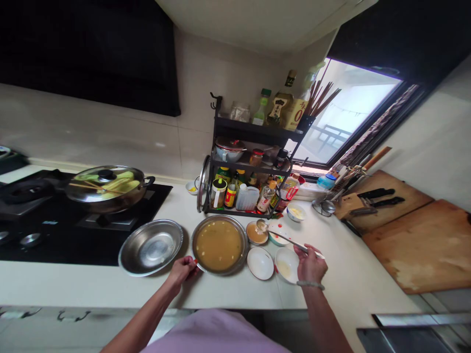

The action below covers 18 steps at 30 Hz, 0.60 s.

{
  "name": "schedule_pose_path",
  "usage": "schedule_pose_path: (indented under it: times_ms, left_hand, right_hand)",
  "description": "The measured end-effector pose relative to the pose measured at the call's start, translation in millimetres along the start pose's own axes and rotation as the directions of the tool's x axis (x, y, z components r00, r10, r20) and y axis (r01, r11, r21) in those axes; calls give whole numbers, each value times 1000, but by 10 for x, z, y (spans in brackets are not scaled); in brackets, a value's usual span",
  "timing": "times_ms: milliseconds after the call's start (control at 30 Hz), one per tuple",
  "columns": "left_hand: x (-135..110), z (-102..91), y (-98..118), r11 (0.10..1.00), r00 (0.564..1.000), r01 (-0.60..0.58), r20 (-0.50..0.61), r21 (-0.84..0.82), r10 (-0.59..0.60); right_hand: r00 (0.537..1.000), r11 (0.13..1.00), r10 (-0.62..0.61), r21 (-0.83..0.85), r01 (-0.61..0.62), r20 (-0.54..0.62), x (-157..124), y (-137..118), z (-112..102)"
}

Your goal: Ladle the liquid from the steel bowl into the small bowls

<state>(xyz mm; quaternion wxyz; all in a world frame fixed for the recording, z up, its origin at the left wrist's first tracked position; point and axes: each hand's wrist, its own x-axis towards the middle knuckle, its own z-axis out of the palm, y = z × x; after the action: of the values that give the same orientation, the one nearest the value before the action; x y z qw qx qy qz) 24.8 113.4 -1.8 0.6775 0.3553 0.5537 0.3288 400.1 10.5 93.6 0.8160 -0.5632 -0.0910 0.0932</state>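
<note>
My right hand [312,268] is closed around the handle of a long metal spoon [283,237]. The spoon's head lies over the edge of a small bowl of light brown liquid [256,233]. At the left, my left hand [182,272] is closed at the near-left rim of a round metal basin [194,252] of brownish liquid with pale bits floating in it. A small red-orange spot shows at those fingertips; what it is I cannot make out. Below my right hand stands a white bowl with a little pale content [285,268], beside a white dish [260,263].
Left of the basin stands a metal bowl [150,247]. A lidded pan [106,184] with green and yellowish food sits on the black stove [73,245]. Behind stands a black rack [253,127] of bottles. Cutting boards [415,245] and a knife block [349,203] are at right.
</note>
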Motion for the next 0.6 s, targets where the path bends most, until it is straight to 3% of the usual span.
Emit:
schedule_pose_path:
  times_ms: [167, 233, 367, 467, 600]
  left_hand:
    - [41, -2, -54, 1000, 1000, -14, -23, 16, 14]
    - [26, 3, -28, 1000, 1000, -11, -24, 28, 11]
    - [-34, 6, 56, 999, 1000, 6, 3, 43, -6]
    - [-61, 3, 87, 999, 1000, 11, 16, 42, -11]
    - [-65, 5, 91, 999, 1000, 15, 10, 31, -15]
  right_hand:
    - [992, 993, -96, -77, 90, -82, 217, 15, -161]
    - [992, 982, -118, -150, 112, -36, 226, 70, -231]
    - [966, 906, -197, -346, 244, 166, 154, 191, -371]
    - [894, 806, -275, -421, 415, 355, 76, 218, -444]
    - [740, 689, -357, -374, 621, 570, -21, 141, -439]
